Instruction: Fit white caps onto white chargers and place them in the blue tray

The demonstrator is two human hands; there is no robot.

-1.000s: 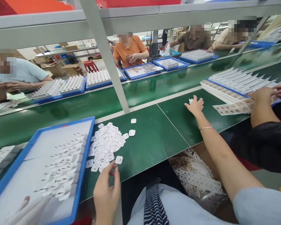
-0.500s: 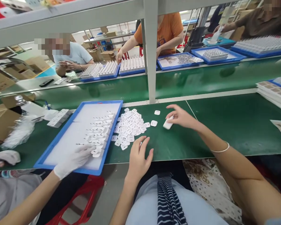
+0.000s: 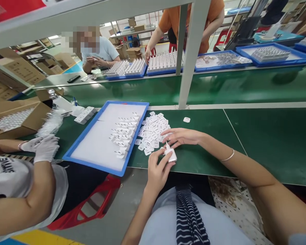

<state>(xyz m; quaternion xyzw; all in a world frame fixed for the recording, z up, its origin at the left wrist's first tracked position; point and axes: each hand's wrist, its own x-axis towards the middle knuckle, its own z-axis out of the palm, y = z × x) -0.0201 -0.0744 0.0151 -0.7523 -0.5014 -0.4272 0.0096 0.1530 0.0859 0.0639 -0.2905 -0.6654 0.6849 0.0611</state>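
My left hand (image 3: pixel 158 166) is closed on a small white plug housing (image 3: pixel 171 157), holding it low over the front of the green table. A pale, narrow part points up from the housing. My right hand (image 3: pixel 182 136) reaches across just above it, fingers stretched out toward the pile of flat white square pieces (image 3: pixel 154 131); nothing shows clearly in its fingers. One loose square piece (image 3: pixel 186 119) lies apart, farther back. Left of the pile, a blue-rimmed tray (image 3: pixel 85 160) holds rows of white pronged plug housings (image 3: pixel 126 132).
At left, a co-worker's gloved hands (image 3: pixel 46 148) rest near a plastic bag (image 3: pixel 51 124) and an open carton (image 3: pixel 28 126) of white parts. A metal post (image 3: pixel 191 58) rises at the table's back edge. Across the line, people work behind blue trays (image 3: pixel 165 64).
The white housing has passed from my right hand to my left. My right hand has moved left toward the pile. The co-worker's gloved hand has left the tray. The view has shifted.
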